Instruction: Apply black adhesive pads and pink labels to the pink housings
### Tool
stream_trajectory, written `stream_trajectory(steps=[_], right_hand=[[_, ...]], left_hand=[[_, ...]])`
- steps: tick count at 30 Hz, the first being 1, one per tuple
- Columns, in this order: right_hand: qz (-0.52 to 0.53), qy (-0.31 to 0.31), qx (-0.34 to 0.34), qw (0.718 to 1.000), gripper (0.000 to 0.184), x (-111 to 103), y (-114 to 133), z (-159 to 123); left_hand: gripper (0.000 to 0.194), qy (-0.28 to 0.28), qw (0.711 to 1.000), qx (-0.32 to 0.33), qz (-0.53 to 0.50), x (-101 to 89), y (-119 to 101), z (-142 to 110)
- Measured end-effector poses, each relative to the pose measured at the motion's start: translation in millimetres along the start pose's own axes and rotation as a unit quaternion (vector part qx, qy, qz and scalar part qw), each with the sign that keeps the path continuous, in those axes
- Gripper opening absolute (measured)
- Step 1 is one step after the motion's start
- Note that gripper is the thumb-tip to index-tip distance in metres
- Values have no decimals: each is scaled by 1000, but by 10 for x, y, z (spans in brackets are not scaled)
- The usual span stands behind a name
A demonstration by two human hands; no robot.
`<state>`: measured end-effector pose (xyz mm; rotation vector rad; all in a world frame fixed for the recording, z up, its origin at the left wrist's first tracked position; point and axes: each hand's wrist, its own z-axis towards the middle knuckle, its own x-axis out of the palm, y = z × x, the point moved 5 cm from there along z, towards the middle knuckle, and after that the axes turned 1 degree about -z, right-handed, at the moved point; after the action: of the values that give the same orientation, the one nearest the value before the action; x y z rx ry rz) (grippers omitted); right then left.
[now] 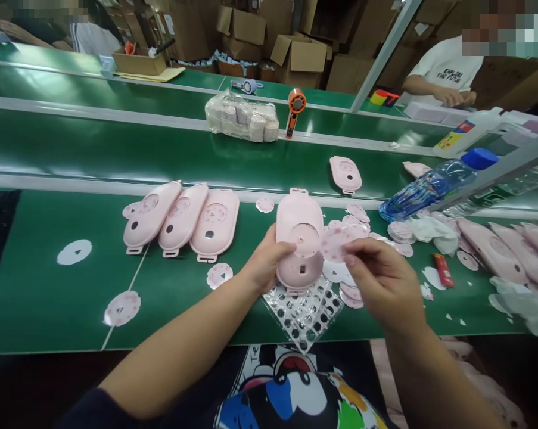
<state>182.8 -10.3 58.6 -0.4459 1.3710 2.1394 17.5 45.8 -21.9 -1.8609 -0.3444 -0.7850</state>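
Observation:
My left hand (265,262) grips a pink oval plastic shell (299,235) by its left side, holding it upright above the green table. A round recess with a small triangle mark shows on its face. My right hand (380,279) pinches a round pink-printed sticker disc (335,244) just right of the shell, close to the recess. Below the shell lies a clear sheet of small dark dots (303,311). Loose round discs (351,292) lie under my right hand.
Three pink shells (182,219) lie in a row at left, with loose discs (122,307) near them. More shells (492,250), a water bottle (434,186), white cloth and a red lighter (442,269) sit right. A bag of rolls (242,115) rests on the belt. Other people work behind.

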Motion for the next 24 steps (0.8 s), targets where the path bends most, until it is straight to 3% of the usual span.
stream_trajectory(steps=[2,6,9,12,17,21,24], right_hand=[[-41,43,-60,996,15,140,100,38],[-195,100,-165,962,19,313,238,90],[-243,95,-171,950,21,313,251,108],[-219,69,-172,958,18,281,271,103],[-212,13,-157,965,12,274,291,68],[-246,39,-172,953,14,339,298,46],[-256,47,-186,948,13,343,297,59]], left_hand=[[61,13,1000,-2,-3,30,19,-16],[61,28,1000,8,6,98,7,-61],[61,26,999,1,32,111,20,-75],[58,11,999,4,45,84,43,-74],[47,-23,987,71,144,24,-4,-86],[44,-45,960,116,250,27,-68,-110],[45,-29,963,106,248,36,-58,-101]])
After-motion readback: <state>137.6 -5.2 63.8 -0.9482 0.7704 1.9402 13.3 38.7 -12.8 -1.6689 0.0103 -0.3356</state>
